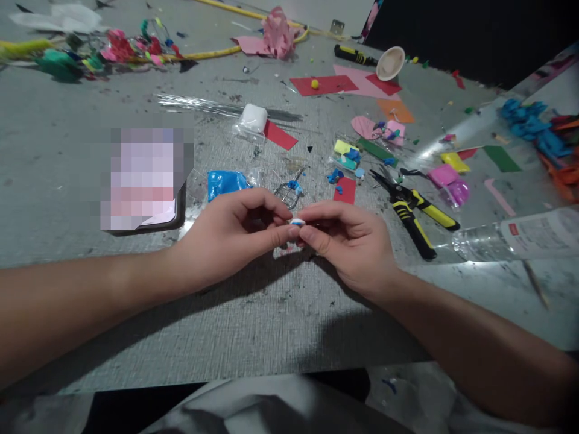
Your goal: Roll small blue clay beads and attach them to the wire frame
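Observation:
Between my fingertips is a small white and blue piece of modelling clay point(297, 223). My left hand point(246, 226) pinches it from the left, thumb in front and fingers curled behind. From the other side my right hand point(350, 238) pinches the same piece with thumb and forefinger. Just beyond the fingers lies a bent wire shape point(288, 194) with blue bits on it. A blue clay packet point(226, 182) rests behind my left hand, and a red paper piece point(345, 190) sits behind my right. Yellow-and-black pliers point(409, 211) lie to the right of my right hand.
A phone point(158, 208), mostly blurred out, lies at left. Thin metal wires point(199, 103) and a white clay block point(254, 117) are farther back. A clear bottle point(520, 235) lies at right. The table's front edge point(190, 386) runs below my forearms.

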{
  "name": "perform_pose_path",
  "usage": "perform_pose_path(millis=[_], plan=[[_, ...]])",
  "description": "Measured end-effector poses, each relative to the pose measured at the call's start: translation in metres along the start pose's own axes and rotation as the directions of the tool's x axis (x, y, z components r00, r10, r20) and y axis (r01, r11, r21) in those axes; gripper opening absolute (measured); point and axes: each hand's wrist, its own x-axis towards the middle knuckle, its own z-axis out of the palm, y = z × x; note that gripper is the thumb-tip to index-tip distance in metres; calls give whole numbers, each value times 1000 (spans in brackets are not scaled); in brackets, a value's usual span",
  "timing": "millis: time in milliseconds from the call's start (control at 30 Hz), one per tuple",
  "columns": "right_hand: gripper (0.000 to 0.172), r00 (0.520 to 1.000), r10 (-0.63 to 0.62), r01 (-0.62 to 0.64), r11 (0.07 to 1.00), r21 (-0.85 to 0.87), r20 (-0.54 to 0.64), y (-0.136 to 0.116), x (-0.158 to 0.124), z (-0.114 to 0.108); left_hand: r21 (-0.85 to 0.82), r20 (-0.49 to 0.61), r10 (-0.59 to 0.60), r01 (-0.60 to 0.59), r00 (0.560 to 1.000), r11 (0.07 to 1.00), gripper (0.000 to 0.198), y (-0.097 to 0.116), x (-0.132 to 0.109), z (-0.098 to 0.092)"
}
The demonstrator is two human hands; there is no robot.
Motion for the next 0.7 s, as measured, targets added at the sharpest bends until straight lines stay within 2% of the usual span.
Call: perform_pose_path(millis=[167,267,500,700], plan=[[16,999,30,-30,999,-22,-20,1,2,-3,-9,16,14,-14,1000,1000,11,0,-1,0],[10,999,42,-42,998,-53,-8,0,2,-3,-9,20,8,-8,1000,1000,11,-1,-2,0],[9,1000,-9,6,995,-97,-21,-1,-1,0,85,6,16,-16,1000,996,11,-3,-3,0],[8,1000,17,-20,990,-142,-23,-1,-1,-1,-21,97,-9,11,995,1000,11,1,-2,1]])
